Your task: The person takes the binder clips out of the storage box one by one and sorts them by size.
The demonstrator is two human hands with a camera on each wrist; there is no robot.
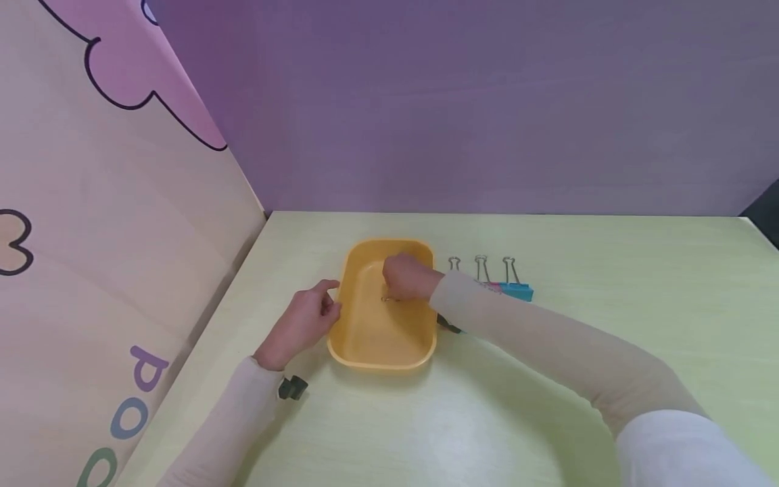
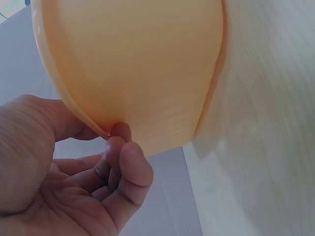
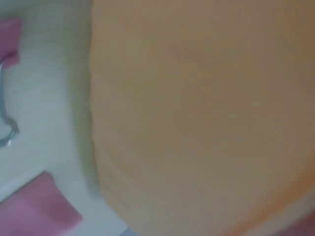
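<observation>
An orange plastic tub [image 1: 365, 338] sits mid-table. My left hand [image 1: 307, 318] is at its left side; in the left wrist view the thumb and curled fingers [image 2: 123, 147] pinch the tub's rim [image 2: 74, 98]. My right hand [image 1: 406, 277] reaches down inside the tub with fingers curled, and a thin metal loop of a binder clip [image 1: 389, 298] shows at its fingertips. The clip's body is hidden under the hand. The right wrist view is blurred: the tub wall [image 3: 197, 118] fills it, with pink clips [image 3: 42, 206] beside it on the table.
A row of binder clips lies just right of the tub: a teal one [image 1: 518, 291], a pink one [image 1: 493, 287], and wire handles [image 1: 481, 267] pointing to the back. A purple wall stands behind, and a patterned panel [image 1: 91, 270] stands on the left.
</observation>
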